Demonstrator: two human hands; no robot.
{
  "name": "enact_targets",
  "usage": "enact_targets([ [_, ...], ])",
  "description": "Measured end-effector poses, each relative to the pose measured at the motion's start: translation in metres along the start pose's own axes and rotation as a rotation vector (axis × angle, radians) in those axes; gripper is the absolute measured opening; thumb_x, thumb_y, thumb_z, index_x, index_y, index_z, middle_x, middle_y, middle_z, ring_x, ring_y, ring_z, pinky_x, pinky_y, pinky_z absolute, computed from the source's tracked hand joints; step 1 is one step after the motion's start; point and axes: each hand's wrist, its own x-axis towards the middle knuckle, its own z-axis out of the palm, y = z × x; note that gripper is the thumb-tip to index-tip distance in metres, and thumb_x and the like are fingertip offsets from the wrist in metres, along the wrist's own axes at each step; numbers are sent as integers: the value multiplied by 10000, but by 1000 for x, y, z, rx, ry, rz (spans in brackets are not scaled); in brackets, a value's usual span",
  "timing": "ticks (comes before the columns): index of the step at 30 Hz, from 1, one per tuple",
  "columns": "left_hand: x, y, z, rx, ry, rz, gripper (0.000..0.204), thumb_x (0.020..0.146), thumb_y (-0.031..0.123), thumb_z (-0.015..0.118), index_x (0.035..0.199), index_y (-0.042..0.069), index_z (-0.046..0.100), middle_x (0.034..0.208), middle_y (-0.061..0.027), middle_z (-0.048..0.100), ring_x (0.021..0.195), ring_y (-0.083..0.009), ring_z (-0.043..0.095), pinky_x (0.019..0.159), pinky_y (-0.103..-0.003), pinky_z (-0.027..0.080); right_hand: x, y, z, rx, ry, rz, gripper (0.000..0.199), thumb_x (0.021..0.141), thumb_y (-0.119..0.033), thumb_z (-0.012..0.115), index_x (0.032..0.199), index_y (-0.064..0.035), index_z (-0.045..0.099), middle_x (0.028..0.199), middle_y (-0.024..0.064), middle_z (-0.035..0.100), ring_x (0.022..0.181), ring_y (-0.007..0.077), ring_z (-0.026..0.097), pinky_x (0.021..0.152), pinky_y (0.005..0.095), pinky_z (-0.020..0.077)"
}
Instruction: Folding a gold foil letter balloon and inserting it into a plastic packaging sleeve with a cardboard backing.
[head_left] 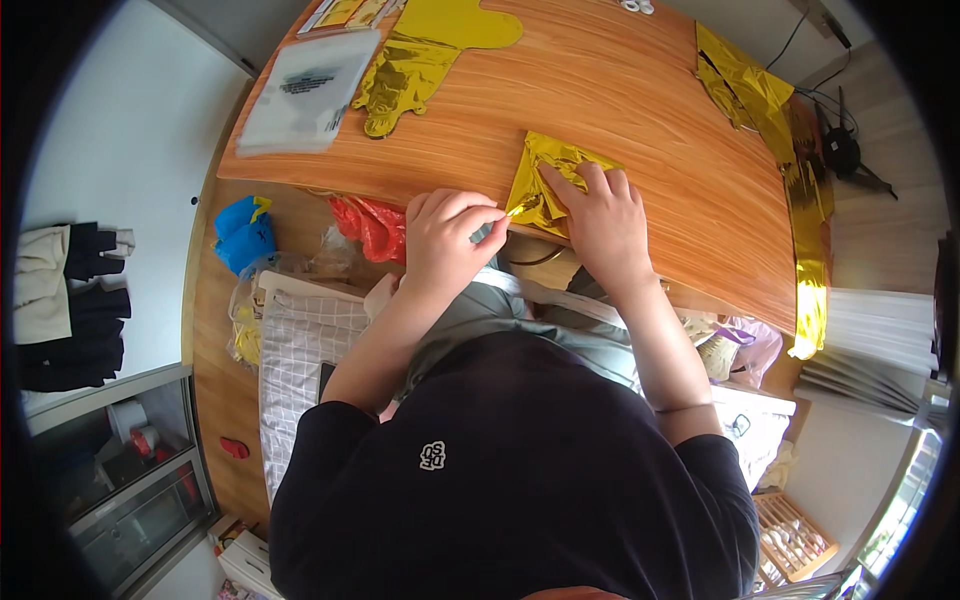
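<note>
A folded gold foil balloon [537, 165], flat and creased, lies at the near edge of the wooden table. My left hand [447, 235] is closed in a pinch on its lower left corner, just off the table's edge. Over the right part of the foil rests my right hand [608, 220], its index finger stretched out on the surface and the other fingers loosely bent. The palm hides part of the foil's right side. Farther left on the table, another flat gold foil balloon [418, 60] is spread out.
Clear plastic bags [310, 92] lie at the table's left end. More gold foil [745, 85] hangs along the right edge, near a black cabled device [840, 150]. Below the table at left are a red plastic bag [368, 228] and a blue bag [243, 235].
</note>
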Motion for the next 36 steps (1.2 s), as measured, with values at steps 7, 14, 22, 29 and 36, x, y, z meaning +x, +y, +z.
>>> enact_targets([
  [7,5,-2,-1,-25,-46,29,136,751,137,828,869,178,773,921,76,722,861,-178,667,826,-377,469,-1,-2,-2,20,-7,4,599,859,-119,682,1414,-337,632,1191,51,635,1042,281,614,870,423,544],
  [14,8,-3,-5,5,-115,102,152,771,115,800,905,186,790,953,82,723,882,-173,667,850,-368,455,-1,-1,0,6,-3,-6,596,865,-125,679,1416,-346,631,1186,47,631,1029,277,613,861,419,548],
  [22,18,-20,-12,61,-319,350,201,860,179,767,1057,148,740,1147,35,712,1112,-183,644,964,-403,457,0,0,1,1,8,-8,642,836,-117,701,1427,-355,623,1181,45,626,1031,271,610,870,414,547],
  [29,28,-34,-3,7,-423,568,238,884,243,742,1056,97,667,1293,-19,676,1230,-196,624,1011,-406,480,-1,-1,-2,13,-17,-6,708,789,-112,739,1441,-356,611,1188,39,621,1048,269,602,883,412,543],
  [36,34,-45,-9,-3,-454,649,379,928,349,706,1228,121,672,1350,-3,661,1276,-178,596,1048,-388,474,-1,-2,-3,18,-20,-2,711,785,-112,744,1441,-353,611,1146,35,607,1037,267,595,883,408,542],
])
